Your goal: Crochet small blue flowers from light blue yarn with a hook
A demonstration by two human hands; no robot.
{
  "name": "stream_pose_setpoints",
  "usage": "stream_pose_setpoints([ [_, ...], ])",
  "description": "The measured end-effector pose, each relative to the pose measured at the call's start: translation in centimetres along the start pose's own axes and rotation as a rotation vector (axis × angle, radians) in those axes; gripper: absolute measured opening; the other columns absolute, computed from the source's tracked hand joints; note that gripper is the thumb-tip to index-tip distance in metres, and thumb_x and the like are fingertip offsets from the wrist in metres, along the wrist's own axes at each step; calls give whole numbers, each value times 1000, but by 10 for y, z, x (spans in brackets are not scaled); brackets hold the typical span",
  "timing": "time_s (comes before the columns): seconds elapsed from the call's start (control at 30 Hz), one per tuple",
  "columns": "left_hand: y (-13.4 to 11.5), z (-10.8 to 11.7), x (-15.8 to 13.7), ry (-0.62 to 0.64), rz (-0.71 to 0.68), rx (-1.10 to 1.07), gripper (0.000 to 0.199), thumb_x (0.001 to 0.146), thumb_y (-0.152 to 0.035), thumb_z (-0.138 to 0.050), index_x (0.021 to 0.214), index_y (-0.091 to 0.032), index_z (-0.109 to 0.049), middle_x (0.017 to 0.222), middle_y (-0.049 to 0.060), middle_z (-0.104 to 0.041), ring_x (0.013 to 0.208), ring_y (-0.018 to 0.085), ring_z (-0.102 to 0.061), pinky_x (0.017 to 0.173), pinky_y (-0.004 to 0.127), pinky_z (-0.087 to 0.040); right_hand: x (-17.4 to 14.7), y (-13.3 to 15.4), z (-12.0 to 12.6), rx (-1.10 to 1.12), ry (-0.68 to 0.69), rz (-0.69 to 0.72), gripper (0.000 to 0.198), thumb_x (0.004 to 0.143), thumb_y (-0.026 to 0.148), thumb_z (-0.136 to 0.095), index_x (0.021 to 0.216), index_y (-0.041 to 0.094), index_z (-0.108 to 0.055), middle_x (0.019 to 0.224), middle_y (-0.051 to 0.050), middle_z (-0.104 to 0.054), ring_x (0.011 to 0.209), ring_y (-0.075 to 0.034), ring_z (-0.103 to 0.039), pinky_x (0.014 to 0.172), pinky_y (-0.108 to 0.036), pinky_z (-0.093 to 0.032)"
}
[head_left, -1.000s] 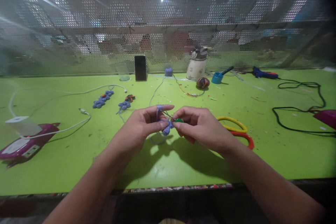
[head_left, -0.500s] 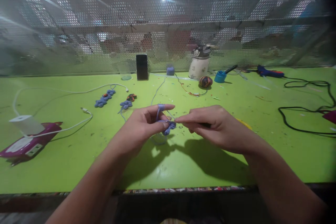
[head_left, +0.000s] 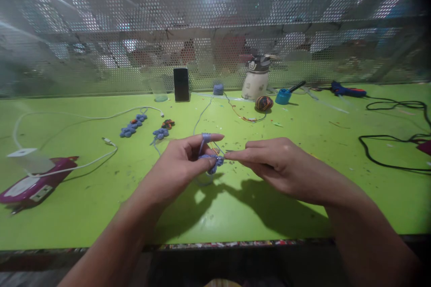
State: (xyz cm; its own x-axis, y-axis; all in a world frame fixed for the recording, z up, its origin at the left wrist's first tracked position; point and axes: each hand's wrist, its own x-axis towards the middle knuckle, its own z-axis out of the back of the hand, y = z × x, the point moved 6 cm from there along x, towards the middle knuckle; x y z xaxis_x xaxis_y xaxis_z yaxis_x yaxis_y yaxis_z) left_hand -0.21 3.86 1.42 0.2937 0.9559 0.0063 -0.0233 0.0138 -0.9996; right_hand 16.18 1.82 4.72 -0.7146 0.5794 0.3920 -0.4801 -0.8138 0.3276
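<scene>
1. The crocheted piece (head_left: 213, 169) is under the thumb of my left hand (head_left: 180, 159), just left of my right fingertips, well above the green table (head_left: 111, 219). My left hand is the nearer of the 2.
2. The slim metal hook (head_left: 222, 158) lies with its long axis roughly side to side, bridging the short gap from my right fingertips to the crocheted piece. I can't tell whether its tip is through a stitch.
3. My left hand is pinched narrow on the crocheted piece, index finger stretched out with blue yarn (head_left: 206, 137) wound round it.
4. My right hand (head_left: 281, 166) is closed narrow around the slim metal hook, whose far end is hidden.
5. Counting what lies beyond: 2 yarn balls, 1 blue ball (head_left: 218, 90) and 1 dark striped ball (head_left: 264, 103).
6. To the left, 1 blue crocheted strip (head_left: 128, 130), 1 blue flower (head_left: 160, 133) and 1 black-orange flower (head_left: 168, 123); whether the last 2 are joined, I can't tell.
7. Further back, 1 phone (head_left: 181, 85), 1 clear cup (head_left: 160, 92) and 1 bottle (head_left: 254, 84).
</scene>
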Motion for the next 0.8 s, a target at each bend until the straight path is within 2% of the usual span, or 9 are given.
stream_pose_setpoints([
  [0.27,0,0,1,-6,-1,47,42,75,-16,-72,117,-18,-69,71,-5,-58,65,10,-53,65,26,-42,-3,1,-6,-166,32,-41,44,88,3,-46,122,20,-69,73,-3,-61,60,-14,-50,56,-26,-29],
  [0.43,-2,-1,0,-31,11,82,42,76,-15,-70,118,-15,-67,69,-5,-58,65,10,-54,65,25,-43,-3,5,-10,-357,43,-65,51,81,0,-50,123,23,-67,72,-2,-59,53,-12,-40,53,-28,-18],
  [0.6,-1,-3,1,-55,18,130,42,76,-16,-68,118,-12,-66,67,-5,-56,64,11,-53,64,26,-43,-3,7,-12,-449,73,-104,51,80,0,-51,122,25,-67,71,-2,-60,52,-13,-36,52,-29,-14],
  [0.7,-1,-3,2,-73,-22,250,41,77,-18,-66,118,-12,-66,68,-4,-56,63,13,-53,63,29,-43,-2,9,-14,-492,94,-121,46,82,3,-53,120,25,-68,70,-2,-60,51,-13,-34,52,-29,-12],
  [0.8,-7,-4,1,-98,-121,450,40,78,-17,-64,118,-14,-68,70,-2,-58,65,15,-55,63,31,-44,-2,12,-15,-527,97,-138,42,85,5,-53,119,24,-68,70,-3,-60,51,-13,-35,52,-30,-11],
])
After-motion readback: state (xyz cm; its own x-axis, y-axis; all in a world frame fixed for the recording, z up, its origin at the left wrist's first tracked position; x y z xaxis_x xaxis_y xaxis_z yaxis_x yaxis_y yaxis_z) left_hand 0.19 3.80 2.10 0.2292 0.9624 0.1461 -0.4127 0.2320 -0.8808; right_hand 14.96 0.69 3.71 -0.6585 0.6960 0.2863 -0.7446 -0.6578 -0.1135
